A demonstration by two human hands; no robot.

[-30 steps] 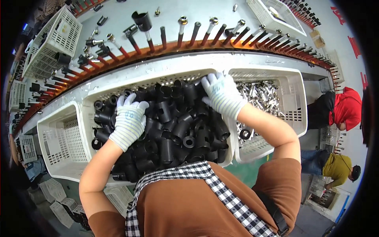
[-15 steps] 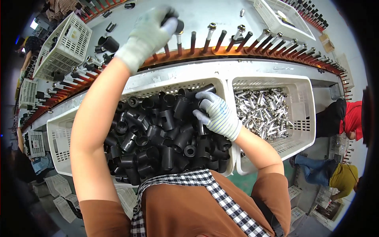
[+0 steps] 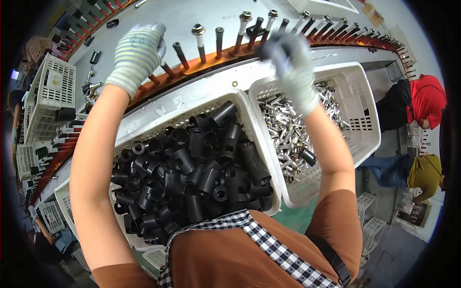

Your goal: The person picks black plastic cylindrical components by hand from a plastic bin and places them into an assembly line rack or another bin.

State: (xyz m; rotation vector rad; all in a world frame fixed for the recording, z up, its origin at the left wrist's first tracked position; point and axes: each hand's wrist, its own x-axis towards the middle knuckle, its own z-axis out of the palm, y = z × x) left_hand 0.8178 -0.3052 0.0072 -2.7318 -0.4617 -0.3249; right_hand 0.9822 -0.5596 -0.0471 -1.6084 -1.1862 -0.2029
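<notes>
The left hand (image 3: 137, 53), at 10 o'clock, curls its fingers beside the rail (image 3: 205, 66); I cannot tell what it grips. The right hand (image 3: 297, 72), at 1, is blurred, its grip unclear. Between them, at 12, stand six rods: three silver-tipped (image 3: 200, 41), three black-tipped (image 3: 219, 42), long axes fanning upward from 11 to 1.

Red-shirted co-worker (image 3: 427, 102) far right, mustard-shirted co-worker (image 3: 426, 172) near (blue jeans (image 3: 386, 170)); cardboard box (image 3: 373, 14), upper right.
</notes>
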